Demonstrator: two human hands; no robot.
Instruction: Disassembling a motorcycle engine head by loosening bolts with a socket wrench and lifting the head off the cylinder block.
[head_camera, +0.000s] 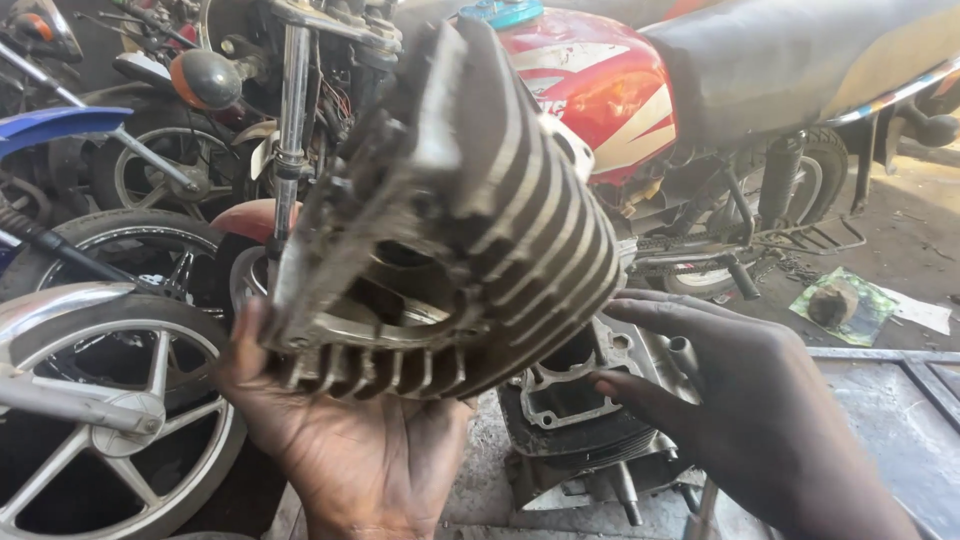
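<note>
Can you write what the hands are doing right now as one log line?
left hand: holds finned engine cylinder from below | right hand: open, beside cylinder, fingers spread | behind: red motorcycle | below: engine block

A grimy grey finned metal engine cylinder (450, 220) sits tilted, its open bore facing the camera, cooling fins running toward two o'clock. At five o'clock from it lies a dark, dirty engine block (570, 420) with an open gasket face upward.

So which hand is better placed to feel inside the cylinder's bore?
Probably the right hand: it is free, fingers extended beside the finned cylinder. The left hand is cradling the cylinder from underneath.
</note>
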